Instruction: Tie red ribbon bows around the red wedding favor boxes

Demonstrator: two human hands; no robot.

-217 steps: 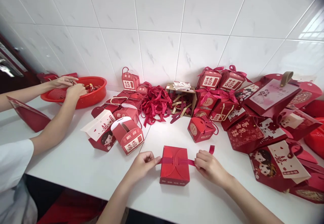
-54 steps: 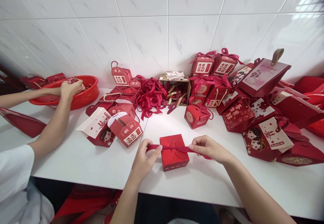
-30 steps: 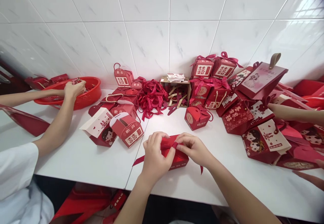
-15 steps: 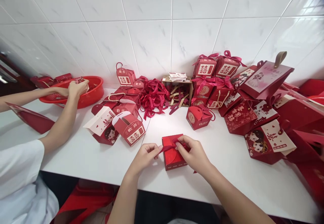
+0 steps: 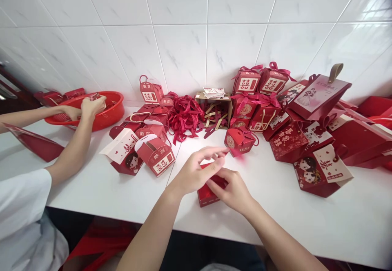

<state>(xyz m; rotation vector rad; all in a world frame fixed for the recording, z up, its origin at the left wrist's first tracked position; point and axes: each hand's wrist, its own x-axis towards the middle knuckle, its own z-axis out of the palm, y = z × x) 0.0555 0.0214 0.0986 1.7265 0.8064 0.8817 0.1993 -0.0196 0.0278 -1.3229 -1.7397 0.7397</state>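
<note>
A small red gift box (image 5: 206, 196) sits low on the white table in front of me, with most of its top hidden under my hands. Above it, my left hand (image 5: 196, 172) is closed on a red ribbon (image 5: 241, 156), whose loose end trails to the right as a blur. My right hand (image 5: 233, 187) lies over the box's right side. Its thumb and forefinger are pinched at the ribbon on the lid, where the knot is covered. Just behind stands a tied red box (image 5: 239, 141) with a looped cord.
Red ribbons (image 5: 186, 118) are heaped at the wall beside an open carton (image 5: 228, 109) of straps. Decorated boxes (image 5: 157, 156) stand left, and more boxes (image 5: 318, 169) are stacked right. At far left, another person's hands (image 5: 92, 107) work in a red basin (image 5: 114, 114).
My left hand has crossed from the box's left side over its top, swinging the ribbon end rightward. My right hand has stayed close to the knot.
</note>
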